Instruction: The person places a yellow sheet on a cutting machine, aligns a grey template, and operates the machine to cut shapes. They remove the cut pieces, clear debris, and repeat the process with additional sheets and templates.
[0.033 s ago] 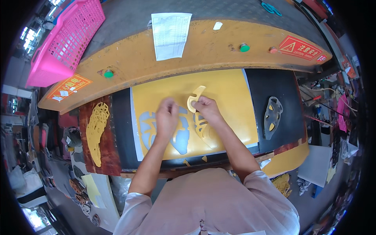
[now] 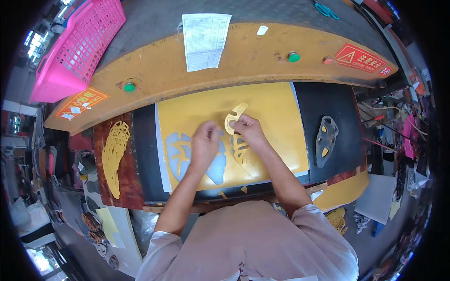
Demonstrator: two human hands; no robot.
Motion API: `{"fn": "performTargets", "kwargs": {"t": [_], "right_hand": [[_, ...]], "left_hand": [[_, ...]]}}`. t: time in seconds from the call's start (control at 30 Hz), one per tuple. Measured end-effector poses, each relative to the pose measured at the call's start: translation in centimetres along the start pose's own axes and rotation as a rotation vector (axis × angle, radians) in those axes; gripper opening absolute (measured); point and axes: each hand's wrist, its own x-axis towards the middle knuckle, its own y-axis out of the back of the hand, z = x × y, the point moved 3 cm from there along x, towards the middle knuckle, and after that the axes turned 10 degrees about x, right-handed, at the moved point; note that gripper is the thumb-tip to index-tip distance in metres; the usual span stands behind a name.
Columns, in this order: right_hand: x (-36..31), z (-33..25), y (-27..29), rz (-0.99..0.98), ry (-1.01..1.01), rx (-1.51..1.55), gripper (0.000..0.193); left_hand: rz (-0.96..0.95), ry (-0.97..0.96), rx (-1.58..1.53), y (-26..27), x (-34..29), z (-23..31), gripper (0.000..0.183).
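Observation:
My right hand [image 2: 249,129] pinches a yellow cut-out piece [image 2: 238,110], curved with a hooked lower end, above the yellow sheet [image 2: 272,107]. To its left is my left hand [image 2: 205,140], slightly blurred, its fingers curled together; whatever they may hold is hidden. Below that hand, grey-white shows through cut-out openings [image 2: 217,169] in the sheet. Another yellow cut shape with slots [image 2: 244,161] lies in the sheet under my right hand, partly covered by it.
A dark cutting die [image 2: 326,141] lies on the black board at right. Stacked yellow cut pieces [image 2: 115,157] rest on the red-brown board at left. Behind runs a machine beam [image 2: 253,51] with green buttons and a paper. A pink basket [image 2: 79,47] stands back left, blue-handled scissors [image 2: 326,10] back right.
My left hand has shifted slightly to the right and down, closer to my right hand. The right hand keeps its grip on the yellow piece almost in place.

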Motion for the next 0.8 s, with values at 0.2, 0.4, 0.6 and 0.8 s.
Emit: {"fn": "performTargets", "kwargs": {"t": [0.2, 0.4, 0.6, 0.8], "right_hand": [[-0.8, -0.5, -0.1, -0.204, -0.041, 0.229, 0.026], [-2.4, 0.0, -0.6, -0.150, -0.094, 0.249, 0.020], [-3.8, 0.7, -0.4, -0.200, -0.035, 0.297, 0.019], [-6.1, 0.6, -1.3, -0.206, -0.047, 0.029, 0.029]], "left_hand": [[0.013, -0.241, 0.180, -2.7, -1.9, 1.4, 0.041], [-0.291, 0.083, -0.307, -1.8, -2.3, -0.5, 0.035], [-0.236, 0.458, -0.993, 0.2, -3.7, -2.3, 0.037], [-0.107, 0.346, -0.687, 2.5, -3.5, -1.4, 0.032]]}}
